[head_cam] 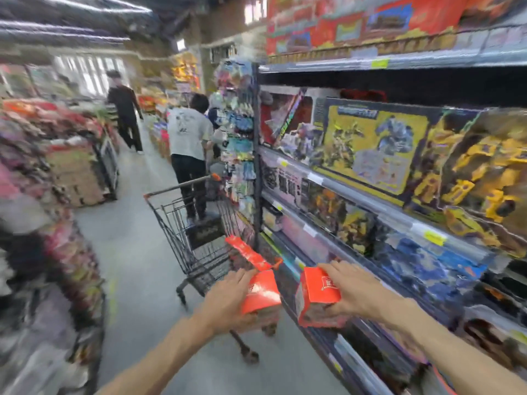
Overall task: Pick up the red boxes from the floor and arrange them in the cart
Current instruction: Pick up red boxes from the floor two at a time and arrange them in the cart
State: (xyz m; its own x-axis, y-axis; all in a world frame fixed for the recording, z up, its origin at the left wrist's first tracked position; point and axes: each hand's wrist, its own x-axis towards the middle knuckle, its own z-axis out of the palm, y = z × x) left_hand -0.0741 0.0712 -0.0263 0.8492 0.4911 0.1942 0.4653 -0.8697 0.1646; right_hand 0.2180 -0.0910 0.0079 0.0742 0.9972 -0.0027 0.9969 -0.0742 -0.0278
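Note:
My left hand grips a red box from its left side, held just above the near end of the black wire cart. My right hand holds a second red box from its right side, beside the first and close to the shelf edge. A red strip-like piece, perhaps a flap or handle, shows at the cart's near right rim. The frame is blurred, so what lies inside the cart's basket is hard to tell.
Shelves of toy boxes run along the right, close to my right arm. A person in a white shirt stands just beyond the cart, another person in black further down. Stacked goods line the left side of the grey aisle floor.

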